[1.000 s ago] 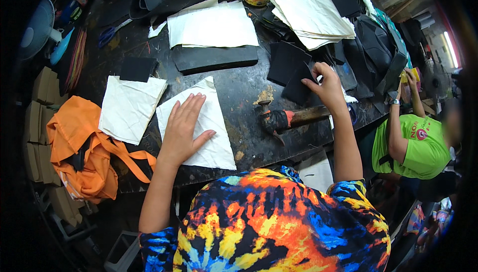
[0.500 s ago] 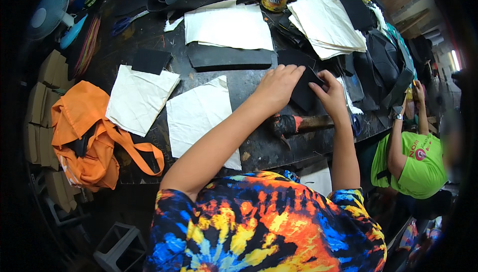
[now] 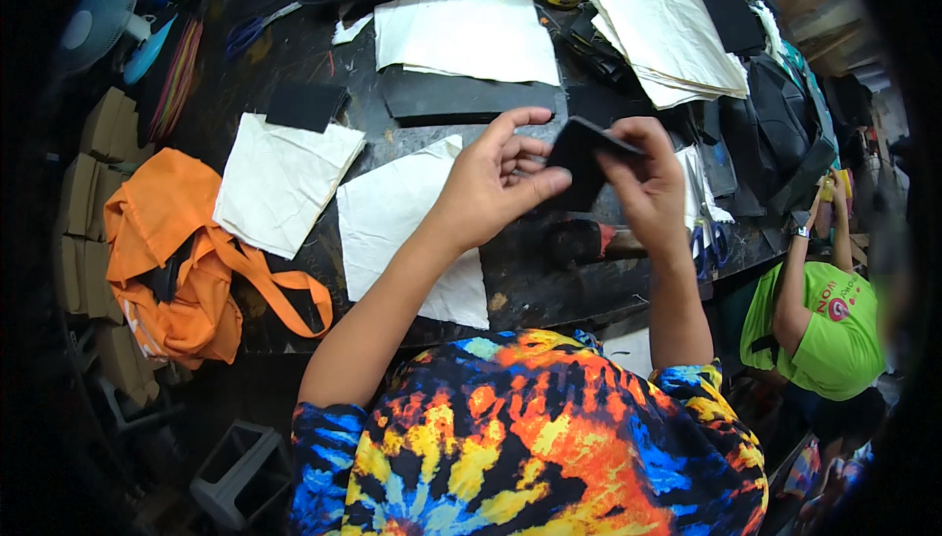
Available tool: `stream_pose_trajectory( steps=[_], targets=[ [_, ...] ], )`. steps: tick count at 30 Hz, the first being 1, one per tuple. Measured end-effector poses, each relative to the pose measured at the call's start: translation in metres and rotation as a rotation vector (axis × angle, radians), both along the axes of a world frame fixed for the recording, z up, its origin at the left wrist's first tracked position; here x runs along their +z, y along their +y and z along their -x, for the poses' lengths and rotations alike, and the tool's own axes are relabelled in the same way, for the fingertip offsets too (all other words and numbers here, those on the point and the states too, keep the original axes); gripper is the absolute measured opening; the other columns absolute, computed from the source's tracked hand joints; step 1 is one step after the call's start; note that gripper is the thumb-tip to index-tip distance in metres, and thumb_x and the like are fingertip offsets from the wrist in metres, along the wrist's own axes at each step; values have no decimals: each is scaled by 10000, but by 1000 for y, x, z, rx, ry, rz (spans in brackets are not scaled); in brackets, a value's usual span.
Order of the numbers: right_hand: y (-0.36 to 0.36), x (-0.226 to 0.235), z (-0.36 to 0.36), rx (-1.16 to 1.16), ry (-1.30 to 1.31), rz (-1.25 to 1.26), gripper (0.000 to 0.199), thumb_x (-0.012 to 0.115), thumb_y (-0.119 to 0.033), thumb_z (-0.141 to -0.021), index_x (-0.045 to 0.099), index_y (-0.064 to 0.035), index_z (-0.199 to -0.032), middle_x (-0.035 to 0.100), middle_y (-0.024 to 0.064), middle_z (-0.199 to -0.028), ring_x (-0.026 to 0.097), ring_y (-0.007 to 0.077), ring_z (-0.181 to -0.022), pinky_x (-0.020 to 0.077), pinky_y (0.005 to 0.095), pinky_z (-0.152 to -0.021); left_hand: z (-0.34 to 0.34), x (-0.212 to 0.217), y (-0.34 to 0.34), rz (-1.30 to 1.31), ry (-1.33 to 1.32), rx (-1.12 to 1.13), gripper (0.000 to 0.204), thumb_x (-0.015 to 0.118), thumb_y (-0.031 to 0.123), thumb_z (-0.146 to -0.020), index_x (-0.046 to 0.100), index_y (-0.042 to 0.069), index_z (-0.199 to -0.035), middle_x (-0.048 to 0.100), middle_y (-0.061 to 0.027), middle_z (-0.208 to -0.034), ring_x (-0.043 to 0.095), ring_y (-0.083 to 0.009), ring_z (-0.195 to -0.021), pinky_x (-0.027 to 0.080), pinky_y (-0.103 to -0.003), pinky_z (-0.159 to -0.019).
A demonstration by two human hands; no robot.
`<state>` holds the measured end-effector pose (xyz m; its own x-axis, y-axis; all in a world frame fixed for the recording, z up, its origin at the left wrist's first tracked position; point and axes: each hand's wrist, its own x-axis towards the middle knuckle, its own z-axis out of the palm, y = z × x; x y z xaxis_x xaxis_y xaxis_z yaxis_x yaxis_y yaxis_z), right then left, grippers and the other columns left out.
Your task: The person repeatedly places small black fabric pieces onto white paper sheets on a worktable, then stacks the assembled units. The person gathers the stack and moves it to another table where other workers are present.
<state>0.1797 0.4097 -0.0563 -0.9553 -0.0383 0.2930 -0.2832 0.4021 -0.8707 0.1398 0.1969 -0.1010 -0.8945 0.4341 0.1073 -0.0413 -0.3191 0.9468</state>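
Head view: both hands, left hand (image 3: pixel 496 178) and right hand (image 3: pixel 648 168), seemingly pinch black piece (image 3: pixel 579 155).

The person is wearing a short-sleeved tie-dye shirt (image 3: pixel 530 438), swirling in orange, yellow, blue, red and black, with a burst of orange and yellow spreading across the middle of the chest. Either side of that burst the sleeves are ending above the elbows, edged in blue and dark patches. Both forearms are showing bare beyond the shirt, and the left hand (image 3: pixel 491 178) and right hand (image 3: pixel 643 168) are wearing no gloves, rings or watch.
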Motion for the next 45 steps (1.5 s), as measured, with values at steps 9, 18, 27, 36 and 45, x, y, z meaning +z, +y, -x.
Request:
stream_pose_trajectory(
  steps=[9, 18, 27, 36, 45],
  targets=[
    [-73, -28, -15, 277, -12, 112, 332, 785, 25, -808, 630, -68, -1086, 589, 129, -1372, 545, 231, -1317, 395, 365, -1129, -31, -6, -60, 232, 426, 404, 271, 843, -13, -729, 730, 83, -956, 705, -119, -1267, 646, -261, -1231, 479, -372, -1071],
    [-83, -60, -31, 29, -237, 452, 470, 722, -11, -952, 492, -7, -1361, 625, 123, -1278, 582, 159, -1214, 479, 281, -1000, -57, -24, -86, 591, 422, 447, 470, 746, 16, -852, 625, 38, -1306, 623, -169, -1385, 581, -340, -1320, 440, -423, -1110],
    [-69, -36, -31, 230, -214, -83, 522, 689, 45, -921, 567, -34, -1422, 633, 66, -1349, 599, 132, -1165, 475, 256, -932, -68, -32, -97, 1013, 652, 255, 570, 789, 187, -859, 616, 62, -1388, 602, -160, -1460, 511, -358, -1414, 350, -485, -1191],
    [-68, -39, -21, 284, -402, -61, 299, 690, 46, -871, 631, 6, -1161, 690, 98, -1112, 657, 203, -1114, 494, 318, -983, -70, -34, -104, 1023, 641, 212, 514, 749, 223, -903, 620, 78, -1379, 571, -146, -1497, 467, -342, -1457, 308, -509, -1223],
    [-72, -55, -33, 239, -579, 98, 334, 702, 68, -918, 592, 0, -1226, 603, 21, -1202, 564, 74, -1135, 460, 227, -981, -72, -31, -102, 1054, 606, 172, 523, 716, 242, -922, 590, 76, -1401, 538, -141, -1529, 440, -339, -1478, 278, -514, -1238]
  ],
)
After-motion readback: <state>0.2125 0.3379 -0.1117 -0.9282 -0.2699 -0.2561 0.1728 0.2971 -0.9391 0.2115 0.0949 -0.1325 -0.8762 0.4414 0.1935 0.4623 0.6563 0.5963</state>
